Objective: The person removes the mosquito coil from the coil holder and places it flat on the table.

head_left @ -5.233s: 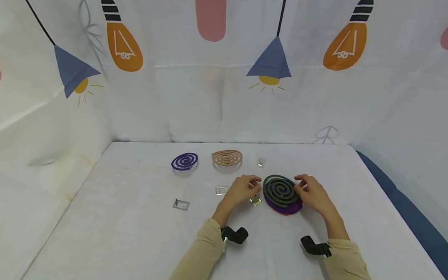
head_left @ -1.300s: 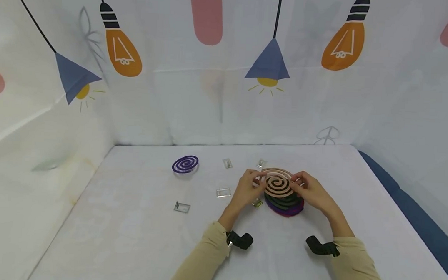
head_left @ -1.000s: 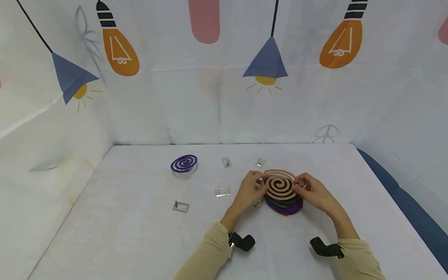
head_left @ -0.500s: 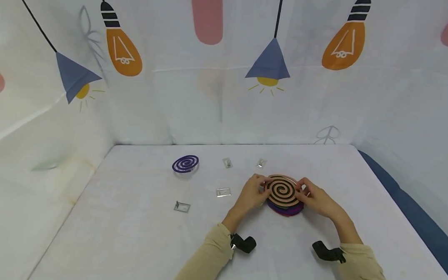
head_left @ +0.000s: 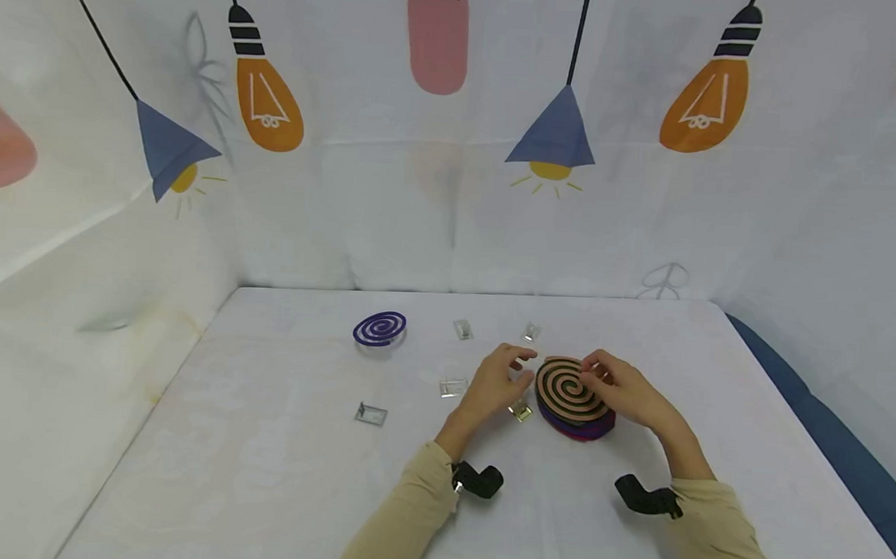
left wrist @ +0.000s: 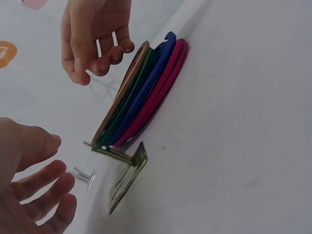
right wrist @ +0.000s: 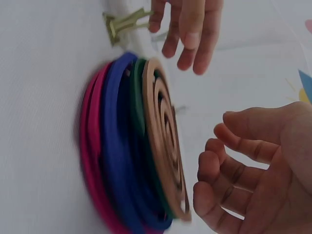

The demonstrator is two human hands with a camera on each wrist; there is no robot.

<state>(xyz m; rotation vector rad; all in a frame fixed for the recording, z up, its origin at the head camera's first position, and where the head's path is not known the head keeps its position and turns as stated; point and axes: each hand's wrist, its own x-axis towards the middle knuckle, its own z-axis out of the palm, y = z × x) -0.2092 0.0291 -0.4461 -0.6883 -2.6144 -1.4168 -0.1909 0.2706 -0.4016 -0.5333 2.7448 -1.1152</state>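
Observation:
A stack of mosquito coils lies on the table near both hands. The tan coil is uppermost, with a green coil, a blue one and a pink one beneath it. My left hand is just left of the stack, fingers loosely bent and holding nothing. Over the stack's right side hovers my right hand; the right wrist view shows its bent fingers apart from the tan coil. Between the left hand and the stack stands a gold metal coil stand.
A purple coil sits raised off the table at the back left. Silver metal stands are spread about: one at the left, a second nearer the middle, and two by the back edge. A patterned white cloth hangs behind.
The tan coil went from the back of the table, off its stand, onto the stack. Both hands lowered it there, then let go; the left hand drew back leftward.

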